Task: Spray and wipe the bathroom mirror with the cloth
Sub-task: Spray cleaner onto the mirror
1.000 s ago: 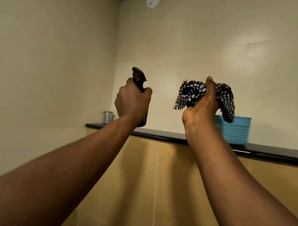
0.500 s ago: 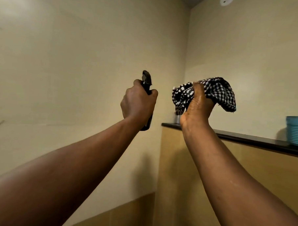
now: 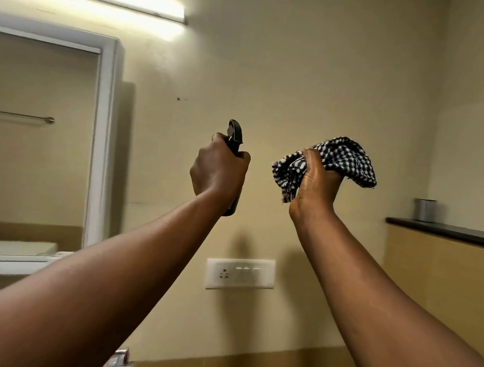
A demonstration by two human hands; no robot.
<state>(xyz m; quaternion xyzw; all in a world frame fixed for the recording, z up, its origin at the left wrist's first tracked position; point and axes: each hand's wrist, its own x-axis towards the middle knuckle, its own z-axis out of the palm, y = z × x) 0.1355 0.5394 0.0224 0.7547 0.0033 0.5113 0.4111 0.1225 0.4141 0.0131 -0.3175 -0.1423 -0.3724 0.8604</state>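
My left hand is raised at the middle of the view and grips a black spray bottle; only the bottle's head and its bottom end show around the fist. My right hand is held up beside it, closed on a bunched black-and-white checked cloth. The white-framed mirror hangs on the wall at the far left, well left of both hands, and reflects a towel bar.
A tube light glows above the mirror. A white switch plate with a socket sits on the wall below my hands. At the right, a dark ledge carries a metal cup.
The view has swung left: the blue basket has gone out at the right, and the mirror, light and switch plate have come in. Both hands keep their holds.
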